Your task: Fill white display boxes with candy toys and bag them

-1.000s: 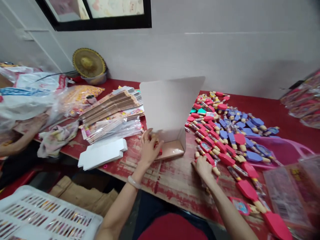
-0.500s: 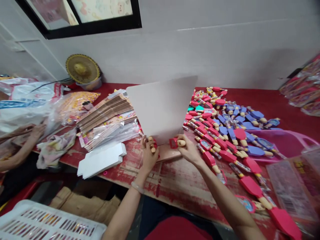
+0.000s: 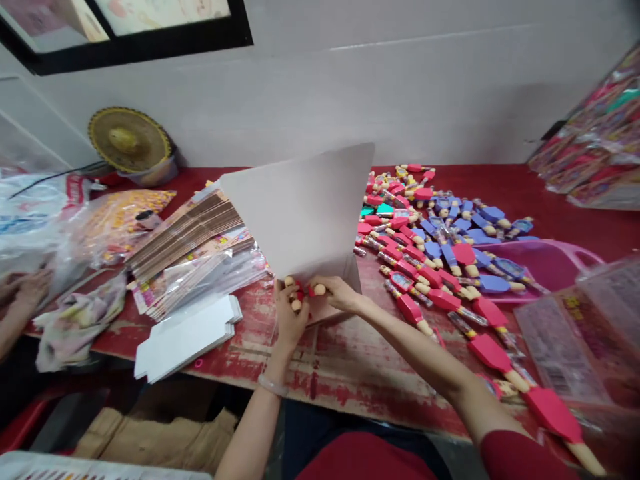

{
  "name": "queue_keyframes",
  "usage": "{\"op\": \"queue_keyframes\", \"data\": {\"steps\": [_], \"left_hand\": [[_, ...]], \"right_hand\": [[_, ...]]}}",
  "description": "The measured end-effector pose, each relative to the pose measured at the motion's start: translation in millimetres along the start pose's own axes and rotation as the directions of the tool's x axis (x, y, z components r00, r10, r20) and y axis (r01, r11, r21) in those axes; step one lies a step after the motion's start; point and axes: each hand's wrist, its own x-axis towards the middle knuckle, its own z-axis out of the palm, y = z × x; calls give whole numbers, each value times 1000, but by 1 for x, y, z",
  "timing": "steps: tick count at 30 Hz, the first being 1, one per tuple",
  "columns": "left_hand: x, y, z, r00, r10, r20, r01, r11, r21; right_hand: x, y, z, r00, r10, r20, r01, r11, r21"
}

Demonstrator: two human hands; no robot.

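Note:
A tall pale card box [image 3: 300, 213] stands before me, its large back panel raised and its low tray at the bottom. At the tray's left end, my left hand [image 3: 291, 317] is closed around red paddle-shaped toys with beige knob handles [image 3: 296, 305]. My right hand [image 3: 336, 293] pinches another red toy by its beige handle [image 3: 319, 289], inside the tray and close to the left hand's toys. The red ends are partly hidden by my fingers.
Loose red and blue paddle toys [image 3: 440, 267] cover the right side of the red table, beside a pink basket [image 3: 560, 267]. Printed cards [image 3: 185, 233] and white folded cartons [image 3: 187, 333] lie left. Another person's hand [image 3: 30, 293] is at the far left.
My right hand has moved left with its red toy, from the tray's right side to beside my left hand. My view has shifted slightly right.

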Motion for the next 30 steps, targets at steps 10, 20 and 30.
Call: {"op": "queue_keyframes", "data": {"steps": [10, 20, 30], "left_hand": [[15, 4, -2, 1000, 6, -22, -8, 995, -98], [10, 2, -7, 1000, 10, 10, -9, 999, -34], [2, -3, 1, 1000, -5, 5, 5, 999, -54]], "right_hand": [[19, 0, -4, 988, 97, 118, -96, 995, -11], [2, -13, 6, 916, 326, -234, -370, 912, -179], [-225, 3, -63, 607, 508, -611, -778, 223, -587]]}}
